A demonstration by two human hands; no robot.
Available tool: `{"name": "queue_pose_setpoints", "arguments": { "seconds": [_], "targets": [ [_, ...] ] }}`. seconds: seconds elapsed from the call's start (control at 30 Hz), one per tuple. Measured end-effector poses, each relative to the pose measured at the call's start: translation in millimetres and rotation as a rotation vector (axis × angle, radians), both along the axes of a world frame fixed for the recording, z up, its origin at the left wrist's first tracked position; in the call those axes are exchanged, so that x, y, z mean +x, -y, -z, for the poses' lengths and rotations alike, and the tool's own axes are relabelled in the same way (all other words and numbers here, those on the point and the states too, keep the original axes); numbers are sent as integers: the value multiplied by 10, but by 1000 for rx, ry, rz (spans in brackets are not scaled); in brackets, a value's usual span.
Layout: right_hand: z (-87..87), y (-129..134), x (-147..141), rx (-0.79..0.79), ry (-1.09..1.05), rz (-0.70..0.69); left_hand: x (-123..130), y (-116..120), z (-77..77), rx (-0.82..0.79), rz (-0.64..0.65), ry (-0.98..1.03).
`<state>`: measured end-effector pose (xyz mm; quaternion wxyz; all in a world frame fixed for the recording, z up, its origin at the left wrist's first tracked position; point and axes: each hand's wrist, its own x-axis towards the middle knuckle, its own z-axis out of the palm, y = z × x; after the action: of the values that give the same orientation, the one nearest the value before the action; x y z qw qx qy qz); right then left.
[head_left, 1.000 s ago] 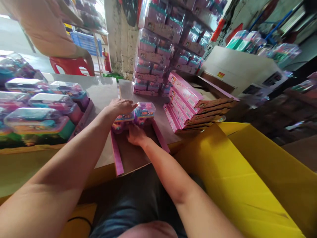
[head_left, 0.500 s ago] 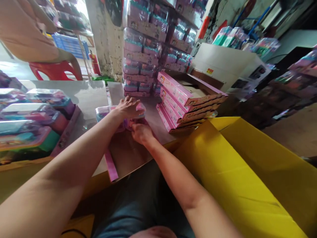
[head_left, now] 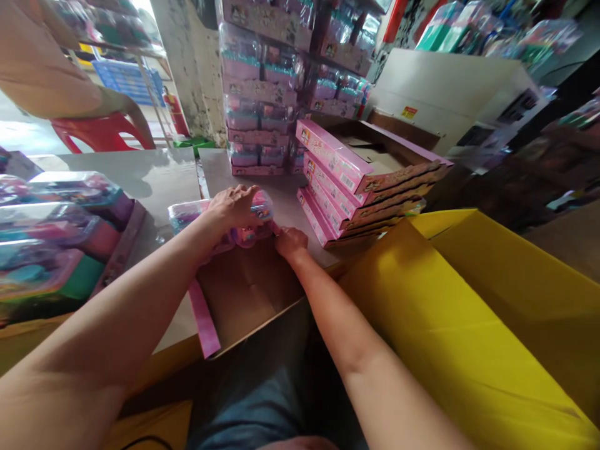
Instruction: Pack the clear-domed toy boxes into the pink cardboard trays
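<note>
A shallow cardboard tray (head_left: 253, 284) with pink sides lies on the table near my lap. Clear plastic cases with pink and blue contents (head_left: 250, 235) sit in its far part. My left hand (head_left: 235, 206) rests over the top of these cases with its fingers spread. At the tray's right side, my right hand (head_left: 291, 242) has its fingers closed on the edge, beside the right-hand case. The near part of the tray shows bare brown cardboard.
Pink trays (head_left: 335, 164) are stacked to the right, behind a yellow box (head_left: 450, 312). A filled tray (head_left: 119, 247) stands at left. Packed cases (head_left: 255, 119) rise at the back. A person (head_left: 51, 75) sits on a red stool (head_left: 100, 130) at back left.
My right hand has moved right, from the front of the case to the tray's side. My left hand stays on the cases. The camera view has shifted slightly.
</note>
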<state>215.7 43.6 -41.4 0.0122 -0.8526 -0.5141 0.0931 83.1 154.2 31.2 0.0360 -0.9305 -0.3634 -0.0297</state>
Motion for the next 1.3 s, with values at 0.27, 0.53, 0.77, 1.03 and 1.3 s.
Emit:
{"name": "queue_pose_setpoints", "arguments": {
  "seconds": [0.27, 0.53, 0.77, 1.03, 1.3],
  "targets": [
    [48, -148, 59, 142, -63, -65, 20, 95, -53, 7, -36, -10],
    [127, -131, 25, 171, -75, -48, 16, 134, -48, -17, -79, 13],
    [34, 173, -144, 453, 36, -153, -43, 99, -166, -62, 15, -7],
    [-459, -51, -432, 575, 65, -467, -519, 75, -164, -61, -178, 94],
    [-369, -136, -605, 478, 184, -468, -478, 138, -66, -74, -77, 160]
  ]
}}
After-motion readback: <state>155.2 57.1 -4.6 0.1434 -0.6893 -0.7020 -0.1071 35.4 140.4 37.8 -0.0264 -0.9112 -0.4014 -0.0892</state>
